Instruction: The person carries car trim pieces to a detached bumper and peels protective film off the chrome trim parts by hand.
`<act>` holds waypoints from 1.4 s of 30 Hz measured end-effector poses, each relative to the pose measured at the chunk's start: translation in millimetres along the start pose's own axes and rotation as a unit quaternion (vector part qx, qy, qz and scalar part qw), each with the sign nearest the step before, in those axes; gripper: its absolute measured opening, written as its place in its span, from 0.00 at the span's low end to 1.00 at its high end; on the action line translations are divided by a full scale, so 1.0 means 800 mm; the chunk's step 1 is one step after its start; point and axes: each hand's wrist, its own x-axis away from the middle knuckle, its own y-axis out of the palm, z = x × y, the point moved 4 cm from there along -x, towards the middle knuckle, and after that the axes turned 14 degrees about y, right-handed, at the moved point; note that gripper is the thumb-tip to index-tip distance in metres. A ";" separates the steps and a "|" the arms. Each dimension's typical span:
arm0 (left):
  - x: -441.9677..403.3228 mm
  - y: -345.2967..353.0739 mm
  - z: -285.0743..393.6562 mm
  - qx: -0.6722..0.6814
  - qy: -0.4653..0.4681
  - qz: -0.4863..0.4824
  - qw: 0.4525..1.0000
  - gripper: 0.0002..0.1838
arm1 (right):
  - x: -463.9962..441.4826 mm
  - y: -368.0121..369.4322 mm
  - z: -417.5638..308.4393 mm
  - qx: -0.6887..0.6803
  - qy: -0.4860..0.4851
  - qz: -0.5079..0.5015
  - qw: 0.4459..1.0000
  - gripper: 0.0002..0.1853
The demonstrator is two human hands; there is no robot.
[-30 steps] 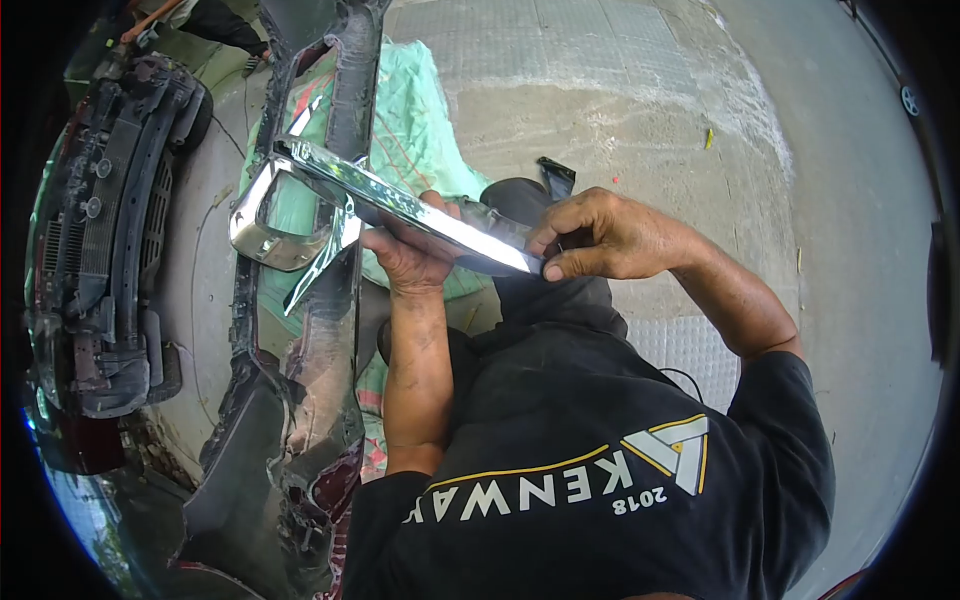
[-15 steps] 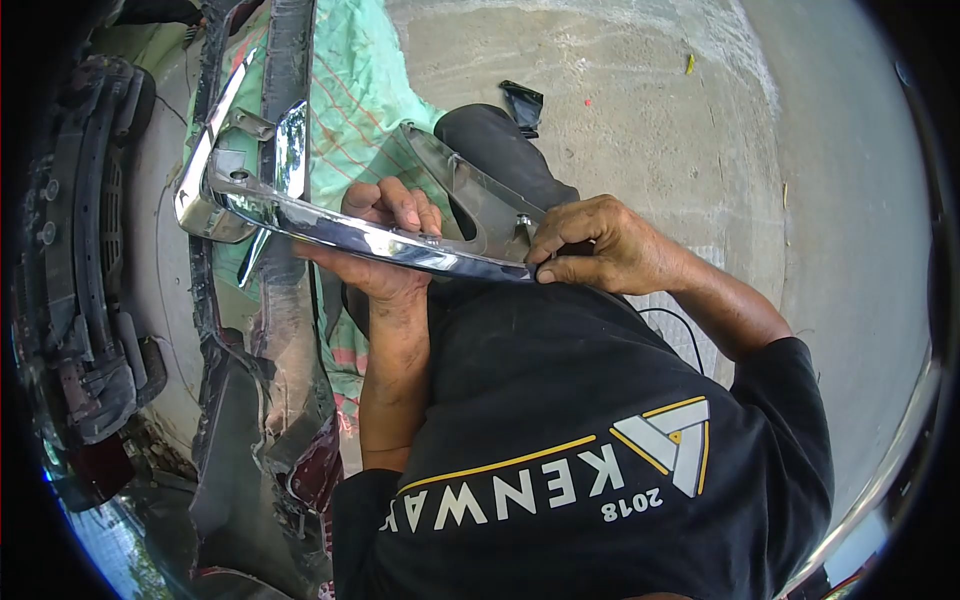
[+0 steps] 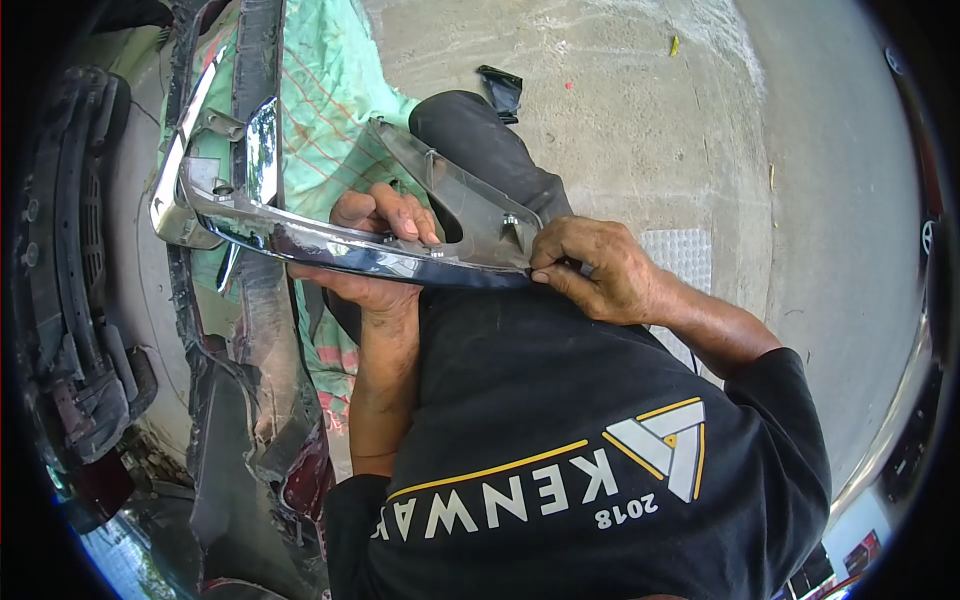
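A long, shiny chrome car trim [image 3: 280, 240] lies across my lap, its angled end at the left and its narrow end at the right. My left hand [image 3: 385, 214] supports it from below, with the thumb side under the strip and the fingers curled over its back edge near the middle. At the narrow tip, my right hand [image 3: 605, 270] pinches the trim between thumb and bent fingers. Behind the strip, a grey translucent plastic panel [image 3: 475, 190] with a large cutout and small metal clips extends away from me. My fingers hide the exact tip.
A worn, dark bumper piece [image 3: 225, 420] lies at my left, partly over a green cloth [image 3: 330, 120]. Further left is a black car part [image 3: 75, 270]. A black plastic scrap [image 3: 500, 92] rests on the concrete floor [image 3: 620, 130] beyond my knee.
The view has shifted slightly, moving most things left. My right hand has tilted a little and still pinches the trim's tip. The left hand keeps its hold.
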 end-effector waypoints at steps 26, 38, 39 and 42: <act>0.000 -0.007 -0.018 -0.030 -0.008 0.036 0.999 0.43 | 0.000 -0.013 0.007 -0.049 0.030 0.035 0.998 0.26; -0.006 -0.006 -0.011 -0.007 -0.031 0.095 0.995 0.40 | -0.008 -0.018 -0.006 0.020 -0.138 0.079 0.987 0.22; -0.007 -0.005 -0.010 -0.002 -0.030 0.107 0.994 0.40 | -0.008 -0.018 -0.009 0.021 -0.142 0.077 0.987 0.21; -0.008 0.000 -0.006 0.003 -0.029 0.141 0.990 0.40 | -0.007 -0.019 -0.019 0.029 -0.185 0.093 0.978 0.21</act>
